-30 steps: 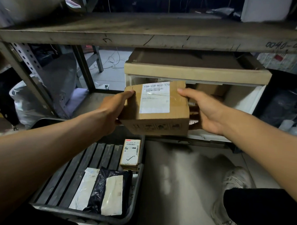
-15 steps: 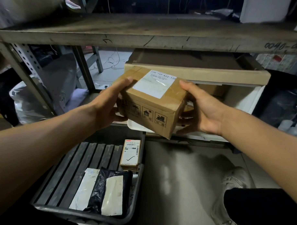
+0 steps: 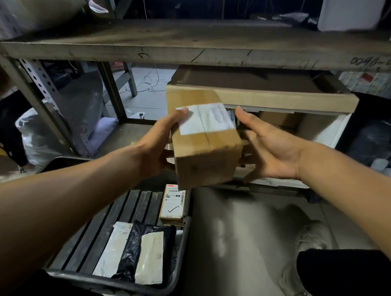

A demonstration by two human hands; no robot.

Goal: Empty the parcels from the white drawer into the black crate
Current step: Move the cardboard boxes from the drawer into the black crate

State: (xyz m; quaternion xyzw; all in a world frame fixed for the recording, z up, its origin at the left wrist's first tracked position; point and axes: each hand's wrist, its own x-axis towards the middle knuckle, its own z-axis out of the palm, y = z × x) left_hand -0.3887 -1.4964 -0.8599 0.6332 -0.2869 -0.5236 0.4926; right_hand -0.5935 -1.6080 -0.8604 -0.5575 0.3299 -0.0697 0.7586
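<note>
Cardboard parcel [image 3: 206,146], white label blurred, gripped by left hand [image 3: 156,144] and right hand [image 3: 267,146] above black crate [image 3: 119,284], before white drawer [image 3: 323,130]. Crate's small box [image 3: 172,204] shows a checkmark; shelf edge [image 3: 193,56] reads "0040-".

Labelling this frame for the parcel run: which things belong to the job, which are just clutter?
Job:
cardboard box, in left hand and right hand
white drawer
black crate
small labelled box and black mailer in it

Clutter:
shelf board
flat carton
white bag
shoe
</note>
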